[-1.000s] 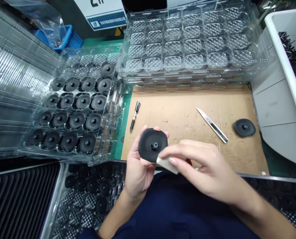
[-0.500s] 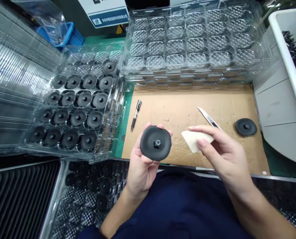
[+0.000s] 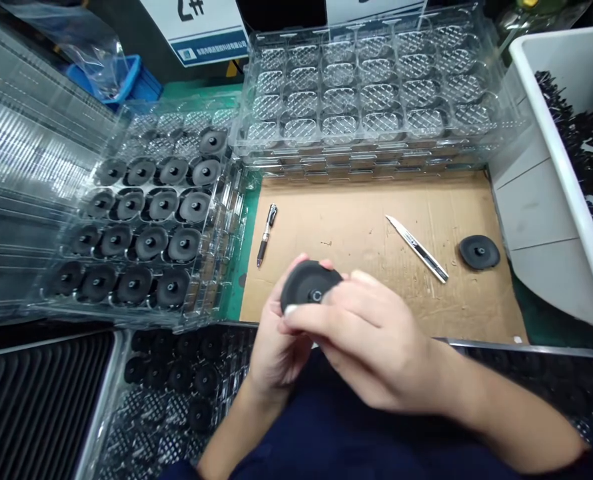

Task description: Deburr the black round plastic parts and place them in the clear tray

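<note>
My left hand point(image 3: 276, 333) grips a round black rubber-like disc point(image 3: 304, 283) by its rim, with the disc's small central stud facing up. Over the disc's near right side, my right hand point(image 3: 371, 327) is closed, its thumb and fingers at the disc's lower edge. A cream-white wedge, seen in that hand a moment earlier, is now almost wholly hidden by the fingers. Another black disc point(image 3: 479, 252) of the same kind lies to the right on the cardboard point(image 3: 326, 207). A white-and-black craft knife point(image 3: 416, 249) rests beyond my right hand.
A pen point(image 3: 266, 235) lies at the cardboard's left. Clear plastic trays point(image 3: 199, 313) hold rows of black discs on the left. A stack of similar trays point(image 3: 336, 143) stands behind. The white bin point(image 3: 551, 147) at right contains small black parts. A blue bin point(image 3: 144, 83) sits at far left.
My right hand has moved left from beside the disc onto its near right side, and the white wedge has gone out of sight under the fingers. The disc is tilted slightly. The view has shifted.
</note>
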